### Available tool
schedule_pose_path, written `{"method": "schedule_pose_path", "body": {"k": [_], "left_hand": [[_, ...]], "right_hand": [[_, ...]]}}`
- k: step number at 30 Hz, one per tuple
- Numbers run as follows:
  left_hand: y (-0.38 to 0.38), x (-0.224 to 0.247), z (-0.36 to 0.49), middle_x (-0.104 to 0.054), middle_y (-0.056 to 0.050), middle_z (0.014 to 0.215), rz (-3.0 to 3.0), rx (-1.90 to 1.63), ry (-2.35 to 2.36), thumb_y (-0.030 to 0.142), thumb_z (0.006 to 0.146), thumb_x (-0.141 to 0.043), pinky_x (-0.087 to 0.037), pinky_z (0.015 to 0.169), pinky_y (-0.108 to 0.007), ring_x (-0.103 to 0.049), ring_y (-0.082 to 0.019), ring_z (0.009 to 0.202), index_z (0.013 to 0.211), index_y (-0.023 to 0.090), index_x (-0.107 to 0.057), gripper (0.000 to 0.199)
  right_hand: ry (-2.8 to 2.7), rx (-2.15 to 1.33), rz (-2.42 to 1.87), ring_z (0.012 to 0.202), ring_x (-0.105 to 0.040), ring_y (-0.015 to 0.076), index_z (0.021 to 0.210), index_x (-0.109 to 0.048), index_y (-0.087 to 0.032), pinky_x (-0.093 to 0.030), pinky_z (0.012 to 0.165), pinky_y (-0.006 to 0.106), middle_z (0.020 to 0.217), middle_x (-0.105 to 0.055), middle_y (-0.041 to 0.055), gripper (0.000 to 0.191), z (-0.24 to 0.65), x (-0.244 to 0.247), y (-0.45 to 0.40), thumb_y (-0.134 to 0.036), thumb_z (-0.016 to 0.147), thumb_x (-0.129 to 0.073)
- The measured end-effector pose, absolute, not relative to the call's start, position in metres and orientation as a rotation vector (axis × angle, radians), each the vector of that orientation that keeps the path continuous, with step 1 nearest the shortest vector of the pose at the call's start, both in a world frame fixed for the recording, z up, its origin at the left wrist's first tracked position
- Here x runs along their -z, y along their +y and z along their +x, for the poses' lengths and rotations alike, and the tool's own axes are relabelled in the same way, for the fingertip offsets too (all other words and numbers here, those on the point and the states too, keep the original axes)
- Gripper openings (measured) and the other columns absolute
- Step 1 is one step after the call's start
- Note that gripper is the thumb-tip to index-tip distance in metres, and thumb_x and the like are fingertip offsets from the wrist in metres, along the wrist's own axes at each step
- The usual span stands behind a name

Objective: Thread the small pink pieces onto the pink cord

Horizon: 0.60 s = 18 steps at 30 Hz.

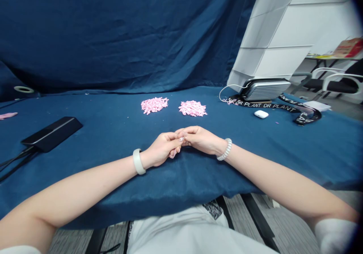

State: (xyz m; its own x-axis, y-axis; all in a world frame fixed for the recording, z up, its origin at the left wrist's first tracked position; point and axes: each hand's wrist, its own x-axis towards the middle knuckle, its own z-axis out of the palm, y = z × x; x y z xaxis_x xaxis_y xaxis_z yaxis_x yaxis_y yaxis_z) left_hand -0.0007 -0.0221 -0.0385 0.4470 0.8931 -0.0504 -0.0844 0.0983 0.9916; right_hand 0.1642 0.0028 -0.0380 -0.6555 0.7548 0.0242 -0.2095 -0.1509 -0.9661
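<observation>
My left hand [163,148], with a pale bangle [138,161] at the wrist, meets my right hand [202,140] near the front edge of the table. Fingers of both hands are closed and pinched together at the tips. Whatever lies between them is too small or hidden to make out. A white coiled band [225,149] circles my right wrist. Beyond the hands lie two heaps of small pink pieces, a left heap [154,105] and a right heap [193,108], with a gap between them.
A blue cloth [113,129] covers the table. On the left are a black device with cables [52,133] and a pink item [8,115]. To the right are a silver ribbed box [265,90], a lettered black strap [266,106] and a white earbud case [261,114].
</observation>
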Motion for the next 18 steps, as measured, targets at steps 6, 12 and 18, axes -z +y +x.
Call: {"method": "schedule_pose_path", "body": {"k": [6,12,18], "left_hand": [[-0.0194,0.0407,0.0014,-0.055,0.002,0.058,1.191,-0.879,0.843,0.038,0.075,-0.066,-0.032,0.040,-0.016,-0.041,-0.002,0.040,0.071,0.012,-0.054,0.029],[-0.0188,0.0411,0.0013,-0.055,-0.001,0.066,1.165,-0.832,0.805,0.031,0.069,-0.072,-0.036,0.050,-0.019,-0.044,-0.005,0.052,0.075,0.009,-0.063,0.025],[-0.0203,0.0437,0.0024,-0.059,-0.002,0.074,1.057,-0.911,0.675,0.029,0.070,-0.072,-0.041,0.068,-0.022,-0.051,-0.007,0.066,0.075,0.011,-0.065,0.019]], "right_hand": [[-1.396,-1.580,-0.762,0.063,-0.049,0.0082,0.063,-0.059,-0.014,-0.039,0.064,0.024,0.070,-0.056,-0.0004,0.022,0.1574,0.0347,-0.0023,-0.032,0.067,-0.071],[-1.712,-0.952,-0.916,0.075,-0.051,0.0124,0.060,-0.058,-0.015,-0.040,0.074,0.028,0.079,-0.054,0.0026,0.025,0.1595,0.0312,-0.0029,-0.032,0.078,-0.059],[-1.765,-0.677,-0.882,0.076,-0.053,0.0140,0.065,-0.060,-0.017,-0.042,0.073,0.030,0.080,-0.055,0.0038,0.022,0.1588,0.0284,-0.0078,-0.027,0.083,-0.054]]}}
